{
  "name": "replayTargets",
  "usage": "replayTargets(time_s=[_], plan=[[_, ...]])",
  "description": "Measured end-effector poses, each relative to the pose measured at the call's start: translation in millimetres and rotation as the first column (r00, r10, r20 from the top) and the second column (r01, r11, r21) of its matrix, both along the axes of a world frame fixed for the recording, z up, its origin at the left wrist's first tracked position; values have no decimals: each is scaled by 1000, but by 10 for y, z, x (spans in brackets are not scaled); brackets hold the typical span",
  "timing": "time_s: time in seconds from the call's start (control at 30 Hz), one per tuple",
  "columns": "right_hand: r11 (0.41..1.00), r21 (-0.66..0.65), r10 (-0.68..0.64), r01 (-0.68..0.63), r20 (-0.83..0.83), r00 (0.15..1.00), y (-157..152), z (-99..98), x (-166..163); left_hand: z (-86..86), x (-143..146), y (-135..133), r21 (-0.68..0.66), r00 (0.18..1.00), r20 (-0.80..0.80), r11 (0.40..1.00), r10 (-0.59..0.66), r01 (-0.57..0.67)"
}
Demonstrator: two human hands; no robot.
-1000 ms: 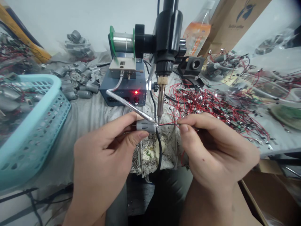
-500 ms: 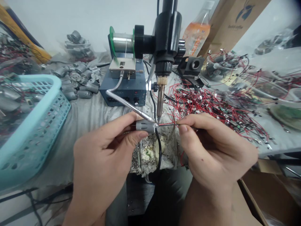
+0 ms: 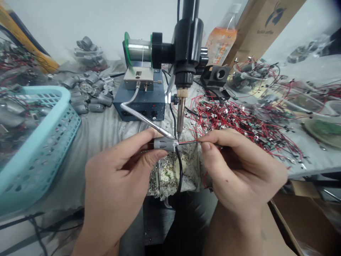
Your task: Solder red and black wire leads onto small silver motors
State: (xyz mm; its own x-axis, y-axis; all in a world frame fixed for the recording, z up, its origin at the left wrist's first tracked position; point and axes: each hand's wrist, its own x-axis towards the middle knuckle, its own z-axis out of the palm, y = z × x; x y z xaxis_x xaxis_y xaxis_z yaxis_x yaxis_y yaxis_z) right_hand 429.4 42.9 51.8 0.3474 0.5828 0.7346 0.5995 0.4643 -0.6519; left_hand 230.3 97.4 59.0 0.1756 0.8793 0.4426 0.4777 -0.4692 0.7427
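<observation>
Grey cloth (image 3: 98, 124) covers the bench, with a light-blue basket (image 3: 50, 124) at the left and a heap of red wires (image 3: 231, 121) at the right. Below the soldering iron (image 3: 181, 113), the person's left hand (image 3: 119, 174) pinches a small grey motor (image 3: 161, 144) between thumb and fingers, its metal end facing right. Thumb and forefinger of the right hand (image 3: 239, 170) are closed on a wire pair (image 3: 188, 143), red and black, reaching that end. From a silver box (image 3: 130, 75), a metal tube (image 3: 147, 118) slants down to just beside it.
</observation>
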Motion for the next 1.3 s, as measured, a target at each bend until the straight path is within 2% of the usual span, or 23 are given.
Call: replayTargets(time_s=[0.77, 1.0, 1.13, 1.3], plan=[[1000, -21, 10, -9, 68, 998, -11, -20, 26, 42, 11, -2, -49, 994, 82, 996, -72, 76], [999, -24, 41, -39, 74, 996, -11, -12, 22, 74, 51, 2, -28, 992, 63, 993, -109, 111], [999, -40, 8, -5, 69, 998, -24, -7, 21, 68, 46, 6, -37, 991, 43, 991, -127, 128], [997, -59, 51, -46, 71, 996, -26, -13, 20, 68, 37, 9, -65, 992, 45, 991, -116, 119]])
